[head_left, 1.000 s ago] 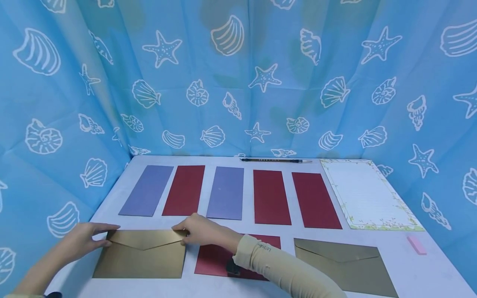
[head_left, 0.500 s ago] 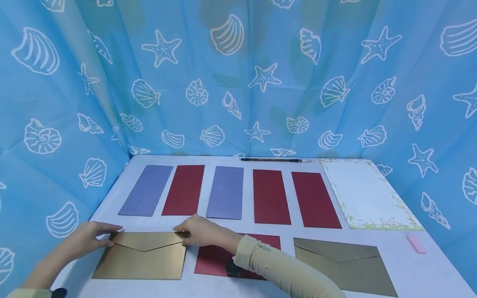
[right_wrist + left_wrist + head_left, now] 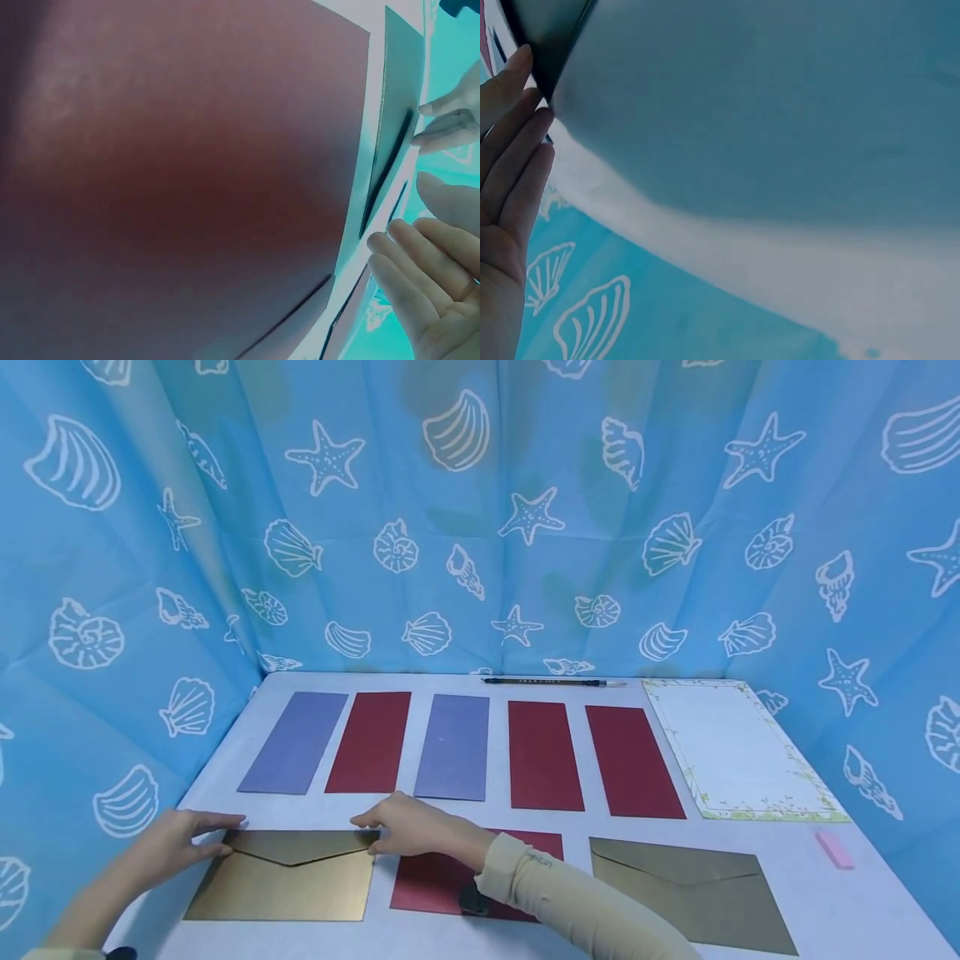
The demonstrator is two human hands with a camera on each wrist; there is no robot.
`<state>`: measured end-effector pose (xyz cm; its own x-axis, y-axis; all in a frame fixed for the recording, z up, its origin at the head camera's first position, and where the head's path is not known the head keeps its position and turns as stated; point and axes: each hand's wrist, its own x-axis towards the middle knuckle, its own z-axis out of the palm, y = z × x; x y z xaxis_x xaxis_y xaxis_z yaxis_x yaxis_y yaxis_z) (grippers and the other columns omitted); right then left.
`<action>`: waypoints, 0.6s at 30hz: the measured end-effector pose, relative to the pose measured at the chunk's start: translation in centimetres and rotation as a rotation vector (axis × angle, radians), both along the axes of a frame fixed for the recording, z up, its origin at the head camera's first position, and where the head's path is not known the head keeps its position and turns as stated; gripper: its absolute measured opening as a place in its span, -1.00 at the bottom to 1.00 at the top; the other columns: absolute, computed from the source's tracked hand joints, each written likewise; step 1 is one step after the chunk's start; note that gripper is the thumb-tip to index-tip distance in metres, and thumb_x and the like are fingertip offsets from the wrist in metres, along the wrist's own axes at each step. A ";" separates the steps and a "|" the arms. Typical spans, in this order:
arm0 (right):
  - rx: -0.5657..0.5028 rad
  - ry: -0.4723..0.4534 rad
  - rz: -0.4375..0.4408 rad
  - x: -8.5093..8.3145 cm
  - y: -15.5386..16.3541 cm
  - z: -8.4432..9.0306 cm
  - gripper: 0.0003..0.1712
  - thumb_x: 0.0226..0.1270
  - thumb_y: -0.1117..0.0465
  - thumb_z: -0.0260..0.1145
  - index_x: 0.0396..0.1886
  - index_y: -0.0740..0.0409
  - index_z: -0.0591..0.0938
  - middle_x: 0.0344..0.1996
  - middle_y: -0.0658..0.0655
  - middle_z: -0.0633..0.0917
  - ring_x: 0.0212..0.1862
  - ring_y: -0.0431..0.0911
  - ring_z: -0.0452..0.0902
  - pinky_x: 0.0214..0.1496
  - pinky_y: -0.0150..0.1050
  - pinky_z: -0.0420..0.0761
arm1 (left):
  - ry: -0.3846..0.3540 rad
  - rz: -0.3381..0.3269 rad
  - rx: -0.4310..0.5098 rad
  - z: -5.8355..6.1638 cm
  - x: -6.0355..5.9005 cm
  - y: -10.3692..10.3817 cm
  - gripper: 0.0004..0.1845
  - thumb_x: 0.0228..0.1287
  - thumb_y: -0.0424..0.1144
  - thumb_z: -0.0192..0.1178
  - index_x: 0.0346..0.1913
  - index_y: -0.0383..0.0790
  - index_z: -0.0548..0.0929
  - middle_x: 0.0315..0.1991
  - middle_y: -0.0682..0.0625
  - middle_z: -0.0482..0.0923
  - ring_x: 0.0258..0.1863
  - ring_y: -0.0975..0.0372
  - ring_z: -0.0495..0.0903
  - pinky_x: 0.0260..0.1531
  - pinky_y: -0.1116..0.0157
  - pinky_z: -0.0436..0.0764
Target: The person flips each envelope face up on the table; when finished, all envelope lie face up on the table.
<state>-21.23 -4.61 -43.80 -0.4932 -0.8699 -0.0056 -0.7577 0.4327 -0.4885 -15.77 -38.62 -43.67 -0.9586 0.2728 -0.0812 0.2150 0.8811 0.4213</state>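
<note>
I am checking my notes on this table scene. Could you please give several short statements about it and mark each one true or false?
1. Both hands touch the top corners of the left gold envelope. True: the left hand is at its left corner and the right hand at its right corner.
2. The back row holds three red envelopes and two purple envelopes. True.
3. The pen lies on the lined paper. False: it lies on the table behind the row, apart from the paper.
4. The pink eraser is at the table's left edge. False: it lies near the right edge.
5. The right forearm crosses above a red envelope. True.
</note>
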 end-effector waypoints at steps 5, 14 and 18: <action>0.009 0.012 0.041 0.4 1.0 0.5 -0.47 0.26 0.23 0.38 0.24 0.16 0.55 0.06 -0.01 0.66 0.02 -0.36 0.54 -0.16 -0.61 0.43 | 0.106 0.028 -0.046 -0.1 1.8 0.3 -0.56 0.01 -0.35 0.43 0.02 -0.38 0.67 -0.10 -0.31 0.65 -0.62 0.27 0.47 -0.59 0.31 0.54; 0.090 0.013 0.148 2.5 2.1 1.2 -0.50 0.28 0.14 0.38 0.20 0.13 0.59 0.03 -0.07 0.67 -0.18 -0.45 0.51 -0.13 -0.65 0.41 | 0.040 0.099 -0.091 -0.2 5.7 1.4 -0.50 0.01 -0.21 0.44 0.04 -0.37 0.66 -0.22 -0.19 0.70 -0.61 0.39 0.39 -0.63 0.39 0.42; 0.108 0.028 0.190 3.0 1.8 0.9 -0.49 0.27 0.13 0.39 0.21 0.11 0.59 0.05 -0.10 0.66 -0.02 -0.44 0.51 -0.02 -0.64 0.40 | -0.035 0.104 -0.119 -0.6 6.4 1.9 -0.47 0.01 -0.17 0.44 0.04 -0.40 0.66 -0.12 -0.23 0.68 -0.29 0.16 0.65 -0.33 0.21 0.65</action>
